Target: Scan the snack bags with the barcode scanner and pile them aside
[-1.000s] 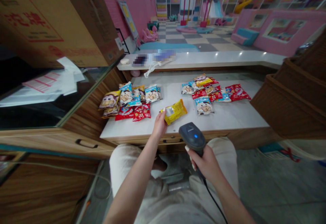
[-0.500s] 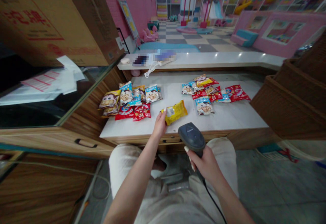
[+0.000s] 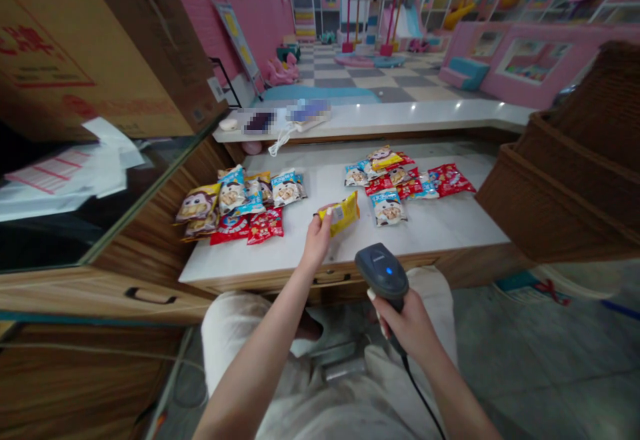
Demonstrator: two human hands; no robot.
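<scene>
My left hand is closed on one end of a yellow snack packet, held just above the white counter with its barcode label showing. My right hand grips the handle of a dark barcode scanner with a blue light on top; its head points up toward the packet. A black cable runs from the scanner down along my right forearm. A pile of snack packets lies at the counter's left. A second pile lies at its right, beyond the yellow packet.
A large cardboard box and loose papers sit on a glass-topped cabinet at left. Wicker baskets stand at right. A higher white ledge runs behind the counter. A drawer handle is below left.
The packet is tilted more upright and further from the scanner. The whole scene has slid a little leftward in view as my head moved. Both hands keep their holds.
</scene>
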